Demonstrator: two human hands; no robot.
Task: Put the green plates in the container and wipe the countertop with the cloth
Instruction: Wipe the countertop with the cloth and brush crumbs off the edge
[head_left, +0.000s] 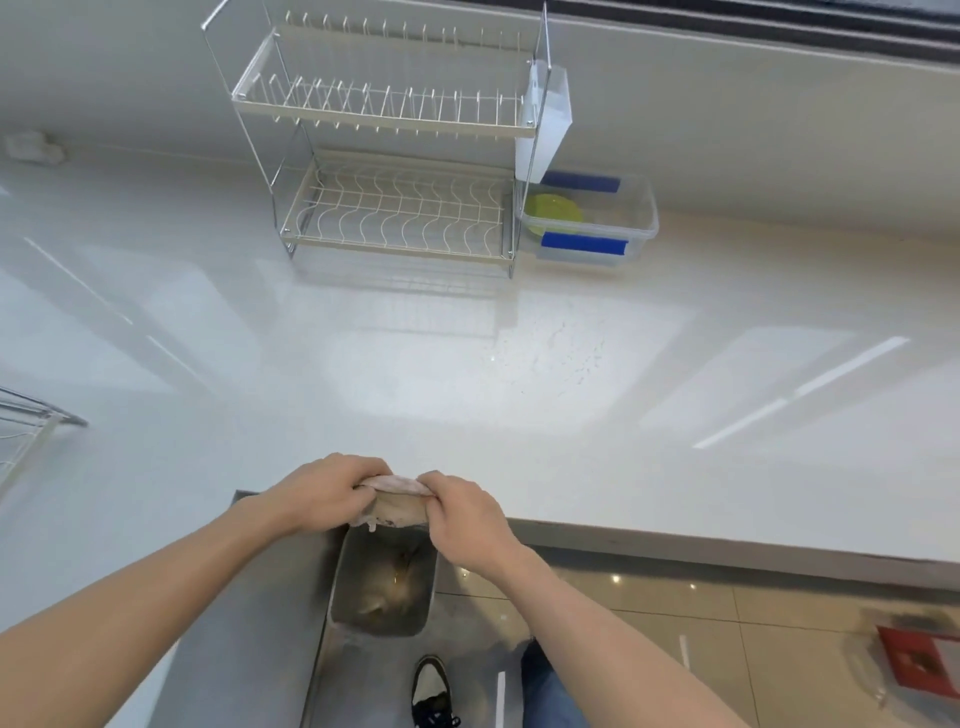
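Observation:
Green plates (552, 211) lie inside a clear plastic container (641, 223) with blue tape, at the back right of the white countertop (467, 374). Both hands hold a pale, stained cloth (397, 499) at the counter's front edge, bunched between them. My left hand (324, 493) grips its left end and my right hand (465, 512) grips its right end. The cloth hangs above a small metal bin (384, 587) below the counter edge.
An empty two-tier wire dish rack (395, 171) stands at the back of the counter, left of the container, with a white cutlery holder (545, 119) on its side. Another wire rack (26, 431) pokes in at the left edge. My shoe and tiled floor show below.

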